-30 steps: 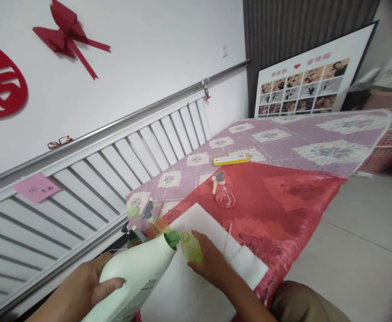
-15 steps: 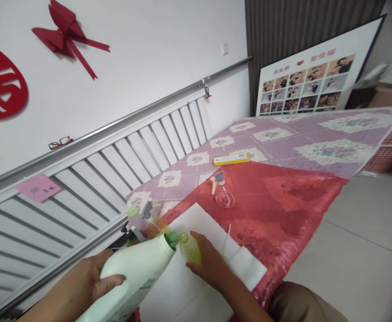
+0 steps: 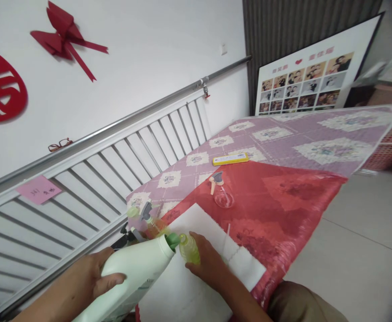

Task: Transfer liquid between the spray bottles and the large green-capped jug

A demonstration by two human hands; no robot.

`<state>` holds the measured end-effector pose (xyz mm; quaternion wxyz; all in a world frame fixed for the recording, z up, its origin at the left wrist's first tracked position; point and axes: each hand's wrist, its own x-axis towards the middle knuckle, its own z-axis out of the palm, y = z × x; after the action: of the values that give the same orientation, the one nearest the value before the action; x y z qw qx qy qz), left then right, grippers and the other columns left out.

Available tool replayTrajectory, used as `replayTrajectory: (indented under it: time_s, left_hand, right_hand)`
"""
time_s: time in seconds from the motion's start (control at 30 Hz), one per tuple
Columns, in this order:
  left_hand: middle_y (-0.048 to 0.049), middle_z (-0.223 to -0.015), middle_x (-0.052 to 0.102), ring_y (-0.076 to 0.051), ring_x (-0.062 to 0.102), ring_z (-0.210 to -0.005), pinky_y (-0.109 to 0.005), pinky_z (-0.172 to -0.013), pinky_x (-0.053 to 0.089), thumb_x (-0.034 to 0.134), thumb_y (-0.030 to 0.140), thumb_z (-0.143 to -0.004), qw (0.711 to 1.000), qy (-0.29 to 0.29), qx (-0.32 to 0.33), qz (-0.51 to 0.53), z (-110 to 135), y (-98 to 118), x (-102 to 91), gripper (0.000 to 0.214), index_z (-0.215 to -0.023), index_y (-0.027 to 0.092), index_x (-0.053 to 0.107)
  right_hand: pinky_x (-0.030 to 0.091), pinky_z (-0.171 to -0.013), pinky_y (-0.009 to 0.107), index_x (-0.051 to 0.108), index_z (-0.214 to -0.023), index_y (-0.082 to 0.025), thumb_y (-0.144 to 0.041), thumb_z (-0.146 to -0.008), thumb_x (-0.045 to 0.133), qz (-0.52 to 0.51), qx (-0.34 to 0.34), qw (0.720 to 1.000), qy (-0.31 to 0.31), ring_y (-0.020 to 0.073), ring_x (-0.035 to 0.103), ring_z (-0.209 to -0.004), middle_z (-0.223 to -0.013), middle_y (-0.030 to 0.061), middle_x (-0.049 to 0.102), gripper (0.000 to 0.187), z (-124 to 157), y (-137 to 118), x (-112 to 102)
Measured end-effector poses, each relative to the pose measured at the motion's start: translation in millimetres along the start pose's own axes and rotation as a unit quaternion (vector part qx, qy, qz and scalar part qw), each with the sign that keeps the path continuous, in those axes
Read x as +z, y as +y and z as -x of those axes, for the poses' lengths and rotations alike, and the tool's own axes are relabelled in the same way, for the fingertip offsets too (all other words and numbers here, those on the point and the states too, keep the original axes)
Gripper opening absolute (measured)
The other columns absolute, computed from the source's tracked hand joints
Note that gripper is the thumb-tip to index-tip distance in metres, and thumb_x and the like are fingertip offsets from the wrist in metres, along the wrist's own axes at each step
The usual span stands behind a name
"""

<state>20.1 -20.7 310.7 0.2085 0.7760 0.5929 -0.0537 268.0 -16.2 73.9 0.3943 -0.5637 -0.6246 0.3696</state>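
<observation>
The jug's (image 3: pixel 133 273) base runs out of view, and I can't tell whether its green spout (image 3: pixel 171 240) touches the bottle (image 3: pixel 189 249). My left hand (image 3: pixel 95 276) is wrapped round the jug's body, my right hand (image 3: pixel 206 260) curled round the bottle, just beside the spout. The bottle looks yellow-green, whether from liquid or plastic I can't say.

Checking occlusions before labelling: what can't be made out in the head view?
Head view:
Big bottle: base, cut off by bottom edge.
Left hand: most fingers, behind big bottle.
Small bottle: one side, covered by right hand.
Yellow box: print, too small.
Red wall sign: left part, cut off by left edge.
</observation>
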Motion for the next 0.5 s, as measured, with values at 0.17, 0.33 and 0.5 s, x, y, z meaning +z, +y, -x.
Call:
replayTrajectory:
  time_s: [0.17,0.33,0.5]
  left_hand:
    - [0.0008,-0.085,0.071,-0.019,0.065,-0.076,-0.022,-0.063,0.044,0.048,0.058,-0.080,0.999,-0.015,0.010,-0.044,-3.4,3.9,-2.1,0.039,-0.089,0.022,0.058]
    - [0.0007,-0.084,0.070,-0.019,0.064,-0.076,-0.022,-0.063,0.044,0.047,0.061,-0.080,0.998,-0.022,0.005,-0.062,-7.6,1.7,-2.3,0.041,-0.091,0.022,0.057]
    - [-0.0006,-0.084,0.071,-0.020,0.065,-0.076,-0.023,-0.064,0.045,0.047,0.061,-0.078,0.997,-0.019,-0.003,-0.072,-7.1,5.3,-4.6,0.042,-0.091,0.023,0.060]
  right_hand:
    - [0.028,-0.112,0.039,0.034,-0.140,-0.013,-0.020,-0.064,0.068,-0.004,-0.003,1.000,0.002,0.0259,0.037,-0.132,-0.143,0.0133,0.041,0.084,0.7,-0.7,-0.3]
    - [0.030,-0.111,0.040,0.035,-0.140,-0.015,-0.021,-0.064,0.068,-0.008,-0.004,1.000,0.002,0.0268,0.037,-0.132,-0.143,0.0125,0.042,0.082,0.3,0.0,-0.4]
    - [0.031,-0.111,0.040,0.035,-0.140,-0.013,-0.021,-0.064,0.068,-0.004,-0.007,1.000,-0.001,0.0265,0.037,-0.131,-0.143,0.0131,0.042,0.083,0.6,0.4,-0.5]
